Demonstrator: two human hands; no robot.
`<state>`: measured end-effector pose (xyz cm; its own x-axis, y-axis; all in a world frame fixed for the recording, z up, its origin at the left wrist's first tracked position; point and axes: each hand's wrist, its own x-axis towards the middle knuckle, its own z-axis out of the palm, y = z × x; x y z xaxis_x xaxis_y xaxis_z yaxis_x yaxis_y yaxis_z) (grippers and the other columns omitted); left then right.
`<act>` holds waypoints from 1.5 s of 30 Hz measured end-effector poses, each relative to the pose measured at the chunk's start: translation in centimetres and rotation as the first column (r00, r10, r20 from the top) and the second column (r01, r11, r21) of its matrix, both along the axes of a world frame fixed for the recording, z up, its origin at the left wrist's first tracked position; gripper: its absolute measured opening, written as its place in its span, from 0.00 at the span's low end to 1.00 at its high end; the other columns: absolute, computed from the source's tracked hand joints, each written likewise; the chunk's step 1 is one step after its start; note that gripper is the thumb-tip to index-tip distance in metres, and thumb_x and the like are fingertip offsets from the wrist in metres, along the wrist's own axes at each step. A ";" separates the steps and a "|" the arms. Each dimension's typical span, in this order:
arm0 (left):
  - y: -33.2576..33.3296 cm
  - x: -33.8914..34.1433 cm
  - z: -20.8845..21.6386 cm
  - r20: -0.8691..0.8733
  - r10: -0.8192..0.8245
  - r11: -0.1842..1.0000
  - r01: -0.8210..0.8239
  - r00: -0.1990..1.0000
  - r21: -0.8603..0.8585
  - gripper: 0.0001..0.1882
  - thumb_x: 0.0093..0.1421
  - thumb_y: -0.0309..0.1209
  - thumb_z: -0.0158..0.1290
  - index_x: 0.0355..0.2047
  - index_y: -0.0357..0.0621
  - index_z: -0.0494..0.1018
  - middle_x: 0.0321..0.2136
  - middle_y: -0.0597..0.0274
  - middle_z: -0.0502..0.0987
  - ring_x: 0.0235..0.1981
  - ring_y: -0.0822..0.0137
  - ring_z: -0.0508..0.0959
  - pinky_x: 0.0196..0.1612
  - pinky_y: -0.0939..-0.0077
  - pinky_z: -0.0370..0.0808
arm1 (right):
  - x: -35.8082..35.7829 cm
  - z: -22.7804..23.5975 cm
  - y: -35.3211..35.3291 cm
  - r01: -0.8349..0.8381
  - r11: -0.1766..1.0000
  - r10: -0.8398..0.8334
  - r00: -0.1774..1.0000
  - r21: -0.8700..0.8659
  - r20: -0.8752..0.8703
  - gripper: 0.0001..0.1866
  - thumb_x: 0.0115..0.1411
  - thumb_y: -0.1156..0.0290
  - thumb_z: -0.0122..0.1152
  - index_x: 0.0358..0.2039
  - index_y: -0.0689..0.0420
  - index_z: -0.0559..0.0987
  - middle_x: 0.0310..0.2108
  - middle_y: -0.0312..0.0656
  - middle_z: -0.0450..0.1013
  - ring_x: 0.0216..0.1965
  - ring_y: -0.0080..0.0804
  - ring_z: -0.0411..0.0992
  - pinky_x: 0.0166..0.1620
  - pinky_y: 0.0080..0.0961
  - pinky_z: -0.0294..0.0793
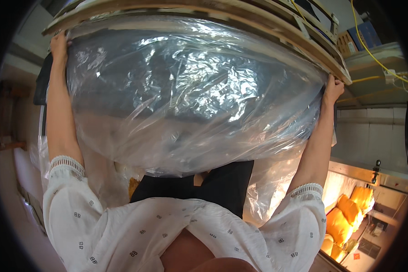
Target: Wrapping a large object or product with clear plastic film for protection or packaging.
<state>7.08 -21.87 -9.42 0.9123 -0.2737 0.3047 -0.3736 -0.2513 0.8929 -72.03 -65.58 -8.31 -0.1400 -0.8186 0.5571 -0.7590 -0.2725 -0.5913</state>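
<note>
A wide sheet of clear plastic film (167, 90) is stretched between my two hands, wrinkled and shiny, hanging down toward my lap. My left hand (59, 43) is closed on its upper left corner, close to the end of a long wooden bar. At the far right, my right hand (333, 88) pinches the opposite corner just under the bar's other end. The wooden bar (204, 10) runs across the top, right above the film's upper edge. Something dark shows through the film. Both arms are spread wide and reach forward.
Yellow cable (359, 36) hangs at the upper right, near a blue box (367, 34) and a brown carton (346, 44). Brightly lit orange-yellow bundles (342, 220) lie at the lower right. More clear film (276, 181) drapes beside my right leg.
</note>
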 end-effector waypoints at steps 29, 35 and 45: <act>-6.3 -34.3 14.0 -0.012 -0.696 0.685 0.669 0.718 0.290 0.21 0.56 0.37 0.55 0.48 0.41 0.70 0.44 0.60 0.73 0.45 0.69 0.73 0.47 0.75 0.70 | 3.1 10.3 25.2 -0.772 0.568 0.637 0.632 0.287 0.441 0.08 0.59 0.68 0.56 0.27 0.54 0.68 0.25 0.24 0.57 0.28 0.12 0.53 0.34 0.10 0.54; -11.3 -54.0 13.0 -0.213 -0.964 0.132 0.983 0.158 0.129 0.14 0.52 0.36 0.57 0.32 0.37 0.75 0.29 0.61 0.74 0.32 0.72 0.72 0.36 0.77 0.70 | 2.2 11.7 28.2 -0.838 0.502 0.734 0.544 0.214 0.407 0.10 0.55 0.70 0.60 0.24 0.57 0.68 0.22 0.26 0.57 0.26 0.13 0.54 0.29 0.12 0.54; -5.4 -34.1 4.4 0.109 -0.675 0.710 0.603 0.729 0.365 0.12 0.57 0.35 0.54 0.35 0.39 0.77 0.33 0.64 0.76 0.34 0.73 0.73 0.40 0.82 0.68 | -31.0 -6.1 36.8 0.427 0.471 0.690 0.368 0.772 -0.624 0.13 0.45 0.54 0.60 0.24 0.49 0.80 0.27 0.41 0.76 0.35 0.39 0.74 0.40 0.38 0.72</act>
